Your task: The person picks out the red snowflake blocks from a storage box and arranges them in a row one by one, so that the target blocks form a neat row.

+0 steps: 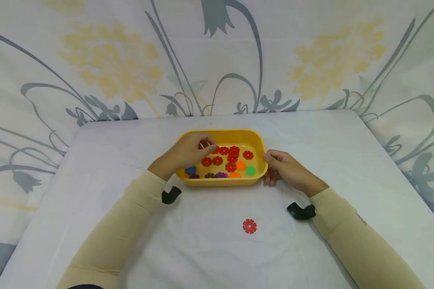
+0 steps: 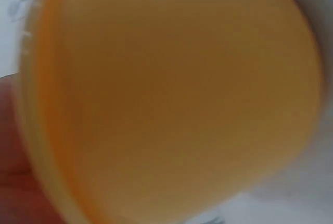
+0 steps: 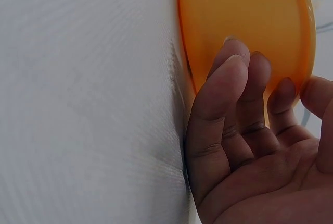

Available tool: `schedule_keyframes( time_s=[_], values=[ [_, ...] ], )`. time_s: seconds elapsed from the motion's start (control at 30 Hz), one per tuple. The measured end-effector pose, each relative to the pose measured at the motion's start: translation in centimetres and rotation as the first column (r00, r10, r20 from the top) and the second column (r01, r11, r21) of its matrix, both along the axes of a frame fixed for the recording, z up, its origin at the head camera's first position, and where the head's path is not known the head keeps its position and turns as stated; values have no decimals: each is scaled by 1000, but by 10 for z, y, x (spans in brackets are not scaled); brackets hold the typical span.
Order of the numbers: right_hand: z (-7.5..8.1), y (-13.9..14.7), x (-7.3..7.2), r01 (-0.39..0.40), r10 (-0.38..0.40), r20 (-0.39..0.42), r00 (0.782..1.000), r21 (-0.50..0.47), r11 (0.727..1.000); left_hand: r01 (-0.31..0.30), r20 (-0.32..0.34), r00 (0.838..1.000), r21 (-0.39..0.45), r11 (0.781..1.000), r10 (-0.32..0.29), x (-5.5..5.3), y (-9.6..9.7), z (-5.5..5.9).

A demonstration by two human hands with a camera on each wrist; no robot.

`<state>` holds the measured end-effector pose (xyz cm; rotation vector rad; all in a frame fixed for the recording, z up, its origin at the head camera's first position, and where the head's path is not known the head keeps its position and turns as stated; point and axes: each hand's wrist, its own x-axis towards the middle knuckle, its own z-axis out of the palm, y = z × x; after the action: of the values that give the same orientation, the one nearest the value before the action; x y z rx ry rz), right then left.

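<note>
A yellow plastic tray [image 1: 224,182] stands on the white cloth, holding several red notched discs [image 1: 217,161] and others in orange, green, blue and purple. My left hand [image 1: 192,149] reaches over its left end, thumb and fingertips close together beside a red disc; whether they pinch it I cannot tell. In the left wrist view the tray's outer wall [image 2: 182,94] hides most of that hand. My right hand [image 1: 287,168] grips the tray's right end, thumb at the rim and curled fingers [image 3: 216,114] against the outside wall.
One red notched disc [image 1: 249,226] lies on the cloth in front of the tray, between the forearms. Patterned fabric [image 1: 217,60] with flowers rises behind and at both sides of the table. Black wrist devices [image 1: 301,211] hang at both cuffs.
</note>
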<state>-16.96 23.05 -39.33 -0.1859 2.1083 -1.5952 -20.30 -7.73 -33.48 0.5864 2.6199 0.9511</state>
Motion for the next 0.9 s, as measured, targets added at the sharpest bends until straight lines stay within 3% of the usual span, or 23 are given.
schedule_keyframes(
  time_s=[0.23, 0.5, 0.57, 0.73, 0.9],
  values=[
    [2, -1, 0, -1, 1, -4, 1000, -5, 1000, -7, -47, 999, -171, 985, -1, -7, -4, -21],
    [-1, -2, 0, 14, -14, 5, 1000, -11, 1000, 44, -132, 985, -424, 904, -110, -2, 0, -24],
    [-1, -2, -1, 11, -11, 5, 1000, -15, 1000, 36, -144, 983, -443, 896, -111, -1, -1, -24],
    [-2, -2, -1, 6, -6, 2, 1000, -8, 1000, 24, -133, 987, -439, 898, -92, 1, -1, -24],
    [-2, -1, 0, 11, -11, -4, 1000, 4, 1000, 57, -57, 994, -413, 909, -88, -1, 1, -23]
  ],
)
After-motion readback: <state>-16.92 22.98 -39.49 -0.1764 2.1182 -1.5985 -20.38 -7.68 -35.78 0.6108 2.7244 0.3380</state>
